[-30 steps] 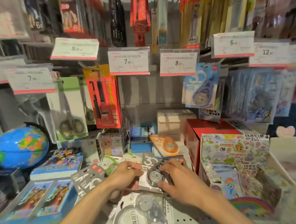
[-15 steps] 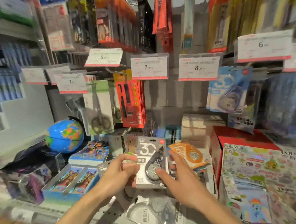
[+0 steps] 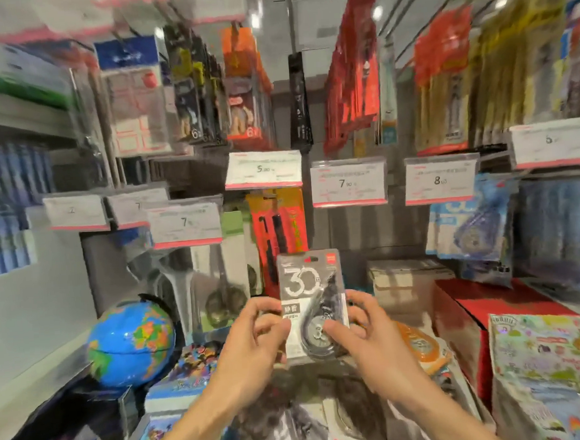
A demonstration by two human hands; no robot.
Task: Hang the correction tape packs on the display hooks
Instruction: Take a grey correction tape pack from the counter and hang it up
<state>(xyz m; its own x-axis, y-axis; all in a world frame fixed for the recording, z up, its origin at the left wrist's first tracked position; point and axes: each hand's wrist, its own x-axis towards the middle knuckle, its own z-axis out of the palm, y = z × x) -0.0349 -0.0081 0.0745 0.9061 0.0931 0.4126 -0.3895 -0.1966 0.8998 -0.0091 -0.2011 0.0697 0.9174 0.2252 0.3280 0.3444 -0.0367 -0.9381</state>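
Observation:
A grey correction tape pack (image 3: 307, 287) marked "30" stands upright in front of me, held by both hands. My left hand (image 3: 255, 339) pinches its left edge and my right hand (image 3: 368, 331) grips its right side, thumb on the blister. It sits below the 7.90 price tag (image 3: 348, 183). Blue correction tape packs (image 3: 471, 227) hang on a hook at the right under the 8 tag (image 3: 440, 181). An orange correction tape pack (image 3: 424, 348) lies on the shelf by my right wrist. More grey packs (image 3: 296, 429) lie blurred below my arms.
A blue globe (image 3: 131, 344) stands at the left. Scissors packs (image 3: 218, 293) and a red pack (image 3: 279, 234) hang behind the held pack. A red box (image 3: 474, 323) and sticker-print boxes (image 3: 550, 373) fill the right. Upper rows of hanging goods crowd the top.
Both hands lifted the grey pack off the shelf pile and raised it upright toward the hooks. The camera tilted upward, showing more of the upper rows.

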